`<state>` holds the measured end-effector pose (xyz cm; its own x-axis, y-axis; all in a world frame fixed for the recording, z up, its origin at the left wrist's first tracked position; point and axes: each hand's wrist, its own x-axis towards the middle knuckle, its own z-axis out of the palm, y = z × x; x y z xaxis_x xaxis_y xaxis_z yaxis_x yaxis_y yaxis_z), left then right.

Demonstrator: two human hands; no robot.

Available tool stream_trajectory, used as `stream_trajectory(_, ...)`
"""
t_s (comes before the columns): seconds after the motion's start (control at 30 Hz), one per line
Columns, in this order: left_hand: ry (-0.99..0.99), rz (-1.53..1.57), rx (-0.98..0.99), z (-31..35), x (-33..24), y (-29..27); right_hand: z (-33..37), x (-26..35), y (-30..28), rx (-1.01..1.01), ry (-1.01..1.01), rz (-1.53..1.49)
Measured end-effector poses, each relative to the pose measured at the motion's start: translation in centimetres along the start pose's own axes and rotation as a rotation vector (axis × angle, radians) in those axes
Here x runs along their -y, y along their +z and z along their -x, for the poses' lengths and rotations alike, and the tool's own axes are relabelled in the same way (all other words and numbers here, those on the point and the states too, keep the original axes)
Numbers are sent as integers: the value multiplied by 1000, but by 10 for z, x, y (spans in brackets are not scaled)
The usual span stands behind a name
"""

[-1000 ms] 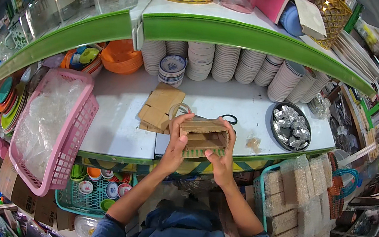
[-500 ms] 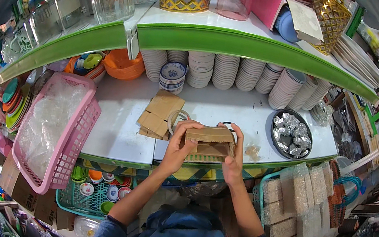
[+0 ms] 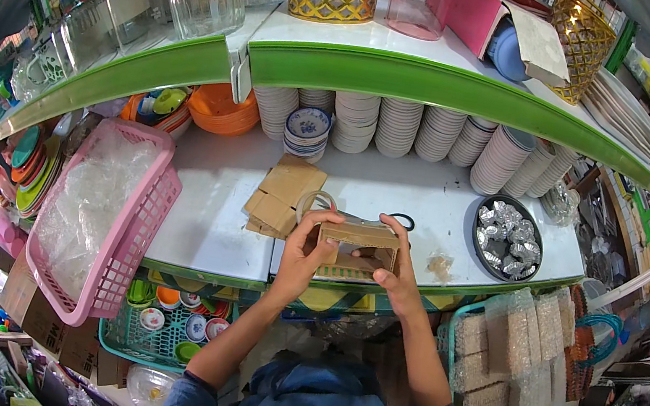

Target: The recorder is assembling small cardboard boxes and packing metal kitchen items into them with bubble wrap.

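A small open-ended brown cardboard box (image 3: 361, 233) is held in front of me above the white shelf. My left hand (image 3: 303, 256) grips its left side, thumb at the opening. My right hand (image 3: 401, 283) closes on the right side, with fingertips showing inside the opening. Just beyond the left hand stands a roll of tape (image 3: 307, 199). Past the right hand lies a black loop, perhaps a scissors handle (image 3: 403, 219), its other end hidden behind the box. Flat cardboard pieces (image 3: 288, 186) lie to the left of the tape.
Stacked white bowls (image 3: 397, 128) line the shelf's back beneath a green-edged upper shelf (image 3: 446, 82). A black round tray (image 3: 539, 247) of foil-like pieces sits right. A pink basket (image 3: 135, 232) of clear plastic stands left. Below are a teal crate (image 3: 118, 338) of dishes and bubble-wrapped packs (image 3: 503, 342).
The right hand's fingers have moved into the box opening, and more of the black loop shows behind that hand. The whole view has shifted slightly.
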<state>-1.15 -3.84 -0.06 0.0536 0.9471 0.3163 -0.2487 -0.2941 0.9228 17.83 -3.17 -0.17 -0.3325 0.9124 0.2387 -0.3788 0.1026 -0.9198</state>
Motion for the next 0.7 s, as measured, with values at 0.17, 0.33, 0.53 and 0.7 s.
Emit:
stream_trajectory(0.17,-59,56,48,1,1,-2,2,11,-3,94,128,10)
stream_trajectory(0.33,-106,47,127,-1,2,-3,4,6,-13,96,134,-12)
stream_trajectory(0.53,-130,-31,231,-1,-2,2,3,7,-17,-6,184,12)
stream_trajectory(0.7,-43,-65,96,2,10,7,4,13,-7,9,160,-39)
